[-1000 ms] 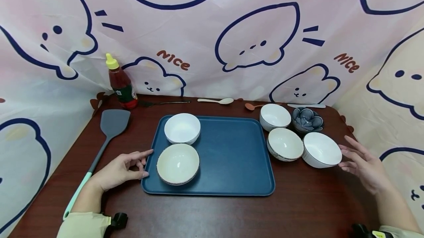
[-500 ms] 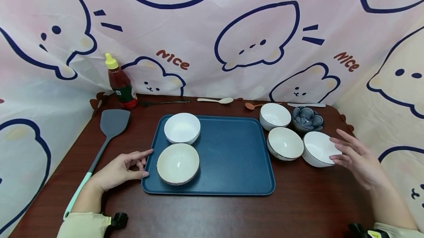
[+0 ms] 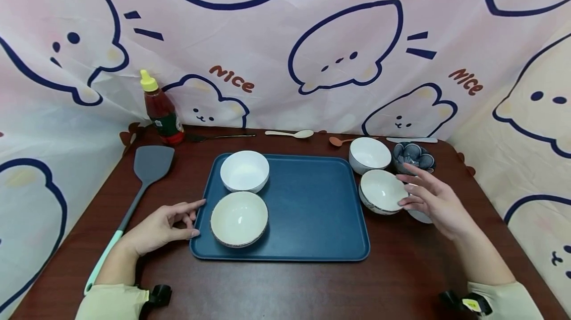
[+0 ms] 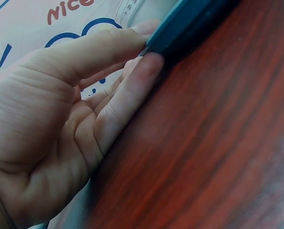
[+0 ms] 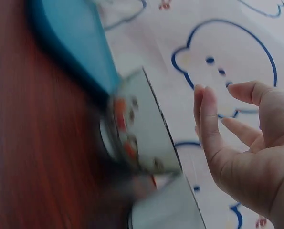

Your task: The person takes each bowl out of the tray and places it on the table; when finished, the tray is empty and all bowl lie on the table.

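A blue tray point(image 3: 312, 211) lies mid-table with a white bowl point(image 3: 244, 170) and a cream bowl point(image 3: 239, 218) on its left side. My left hand point(image 3: 178, 221) rests on the table, index finger and thumb against the tray's left rim point(image 4: 189, 19), holding nothing. My right hand point(image 3: 412, 193) hovers open with fingers spread over a white bowl point(image 3: 420, 217), which it mostly hides. Its fingertips reach beside a patterned-rim bowl point(image 3: 381, 191). In the right wrist view that bowl point(image 5: 142, 129) is blurred, just left of the right hand point(image 5: 218, 109).
Behind the right hand stand another white bowl point(image 3: 369, 154) and a blue flower-shaped dish point(image 3: 415, 155). A sauce bottle point(image 3: 160, 109) and a grey spatula point(image 3: 149, 164) are at the left. Spoons point(image 3: 292, 134) and a knife point(image 3: 412, 139) line the back edge by the curtain.
My right hand has moved left, from beside the rightmost white bowl to over it, now covering most of it. My left hand has stayed by the tray rim.
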`<state>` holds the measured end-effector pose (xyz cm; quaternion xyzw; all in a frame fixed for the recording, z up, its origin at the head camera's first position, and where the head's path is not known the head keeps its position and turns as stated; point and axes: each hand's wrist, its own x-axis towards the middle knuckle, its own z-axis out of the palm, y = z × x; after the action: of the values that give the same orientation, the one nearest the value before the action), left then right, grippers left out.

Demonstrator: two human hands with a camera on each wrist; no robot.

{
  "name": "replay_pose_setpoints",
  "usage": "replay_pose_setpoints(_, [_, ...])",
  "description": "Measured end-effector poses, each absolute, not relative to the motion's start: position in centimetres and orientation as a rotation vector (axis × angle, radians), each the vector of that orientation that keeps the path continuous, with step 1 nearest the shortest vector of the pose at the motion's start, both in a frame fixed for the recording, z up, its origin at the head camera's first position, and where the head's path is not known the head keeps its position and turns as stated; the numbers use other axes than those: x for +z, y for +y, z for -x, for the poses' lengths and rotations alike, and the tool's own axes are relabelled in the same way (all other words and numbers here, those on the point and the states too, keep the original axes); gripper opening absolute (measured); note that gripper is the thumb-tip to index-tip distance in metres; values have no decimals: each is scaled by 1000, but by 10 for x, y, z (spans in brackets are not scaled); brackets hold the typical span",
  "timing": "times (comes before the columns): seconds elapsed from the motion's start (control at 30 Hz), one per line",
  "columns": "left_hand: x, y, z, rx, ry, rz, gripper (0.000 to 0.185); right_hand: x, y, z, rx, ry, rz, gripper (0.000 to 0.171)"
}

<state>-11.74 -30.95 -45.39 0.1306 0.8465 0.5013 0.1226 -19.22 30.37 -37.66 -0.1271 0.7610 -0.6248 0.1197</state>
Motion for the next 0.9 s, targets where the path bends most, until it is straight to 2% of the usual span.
replay_pose_setpoints(0.3, [-452, -310, 116, 1469, 2468, -373, 67, -376, 249, 209, -1668, 2253, 382, 58])
replay_pose_setpoints(0.9, [-452, -308, 118, 1460, 2464, -376, 66, -387, 147, 222, -1667, 2059, 519, 62])
